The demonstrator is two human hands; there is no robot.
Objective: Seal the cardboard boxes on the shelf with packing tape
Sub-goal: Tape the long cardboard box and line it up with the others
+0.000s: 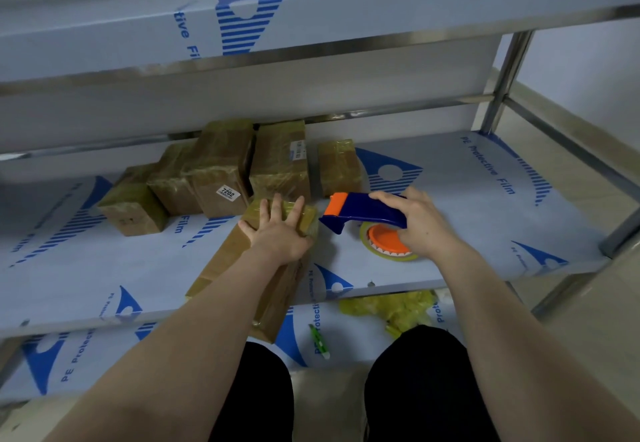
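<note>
Right hand (420, 225): fingers wrapped round the blue handle of the tape dispenser (360, 211), a firm clamped grip. The dispenser is held low over the shelf (485, 199), with the orange blade end aimed left and the tape roll (384, 247) hanging under the palm. The nose sits just beside the far right corner of the long box (225, 261). Contact cannot be confirmed.

Left hand (277, 230): flat, fingers spread and straight, with nothing gripped. It is pressed onto the far end of the long box. This is judged to be a hold-down, so the box is not dragged when tape is pulled and the flaps are kept closed under the strip.

The long box is laid diagonally on the middle shelf, near end overhanging the front edge toward the knees. The far end looks glossy, so it is probably already taped there. The rest of the top reads as bare cardboard.

The taped boxes (221, 168) are clustered behind it, wrapped in glossy tape and pushed to the back. They are likely finished work parked clear of the working area. One carries a 7202 label.

The shelf surface is covered in blue-printed protective film (491, 168).

On the lower shelf (52, 365), a green cutter (319, 341) and a yellow bag (391, 308) are lying within reach but out of the way.

Step judged: a strip being started or cut at the far end of the long box.
</note>
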